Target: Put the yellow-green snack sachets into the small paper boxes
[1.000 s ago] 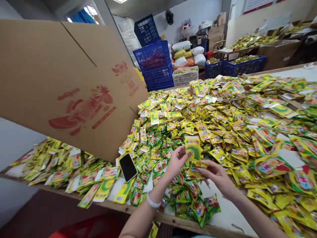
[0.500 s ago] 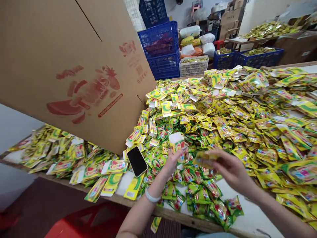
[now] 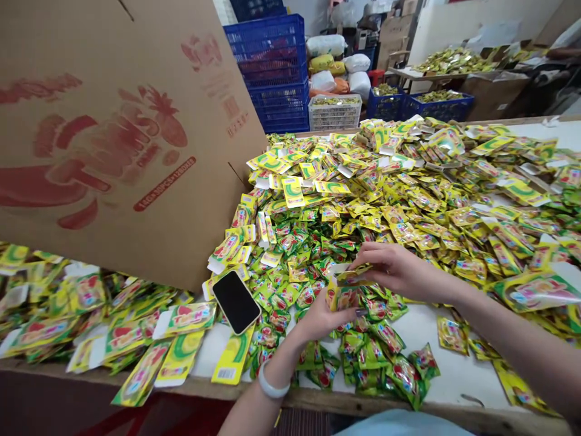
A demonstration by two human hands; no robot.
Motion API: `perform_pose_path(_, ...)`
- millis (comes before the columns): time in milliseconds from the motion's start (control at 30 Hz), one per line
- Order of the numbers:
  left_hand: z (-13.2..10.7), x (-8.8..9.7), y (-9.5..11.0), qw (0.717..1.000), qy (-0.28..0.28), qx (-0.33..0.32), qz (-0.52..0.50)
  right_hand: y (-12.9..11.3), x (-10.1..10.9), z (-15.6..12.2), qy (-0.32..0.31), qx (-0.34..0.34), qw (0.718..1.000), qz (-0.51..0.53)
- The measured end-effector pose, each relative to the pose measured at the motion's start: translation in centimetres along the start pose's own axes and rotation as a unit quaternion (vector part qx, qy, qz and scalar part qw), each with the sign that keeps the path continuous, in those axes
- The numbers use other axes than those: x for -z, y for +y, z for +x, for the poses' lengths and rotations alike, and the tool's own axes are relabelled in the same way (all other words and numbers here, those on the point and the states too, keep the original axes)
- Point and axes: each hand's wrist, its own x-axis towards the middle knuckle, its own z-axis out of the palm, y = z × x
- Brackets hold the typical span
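Note:
My left hand (image 3: 324,315), a pale bangle (image 3: 273,383) on its wrist, is closed around a small candy box (image 3: 338,295), yellow with fruit print, its top open. At the mouth of that box, my right hand (image 3: 385,266) pinches a yellow candy packet (image 3: 355,275) partly hidden by the fingers. Below both hands lie green candy packets (image 3: 372,351) with watermelon print. Beyond them spreads a heap of yellow candy packets (image 3: 417,209). Left of my left hand, a phone (image 3: 236,301) with a dark screen rests on the packets.
A big cardboard carton (image 3: 136,151) stands tilted at the left, over flat printed boxes (image 3: 177,357) along the wooden table edge (image 3: 363,402). Blue crates (image 3: 275,66) are stacked behind. A white crate (image 3: 334,114) and sacks (image 3: 325,46) stand at the back.
My right hand has moved left and up, bringing the yellow packet to the box opening. The box in my left hand has turned and is more upright. The view has shifted slightly.

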Motion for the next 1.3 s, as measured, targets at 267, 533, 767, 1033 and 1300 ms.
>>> perform_pose_path(267,0.5,0.1,-0.8,0.985,0.041,-0.039,0.164,1.0,0.0,-0.3,-0.039,-0.020,0.998,0.039)
perform_pose_path(533,0.7,-0.2,-1.5,0.986,0.032,-0.016,0.162,2.7,-2.4,-1.5,0.084,-0.066,0.984,0.140)
perform_pose_path(767,0.6,0.0,-2.0,0.984,0.038,0.052,0.165,0.4,-2.3,-0.9,-0.014,-0.014,0.994,-0.106)
perform_pose_path(1033,0.4,0.2,-1.0,0.984,-0.099,0.039,0.143,0.7,-0.5,-1.6,-0.097,0.029,0.988,-0.115)
perform_pose_path(1300,0.4,0.9,-1.2,0.969,-0.198,0.134,0.067,0.0,-0.8,-1.8,-0.133,0.040,0.986,-0.089)
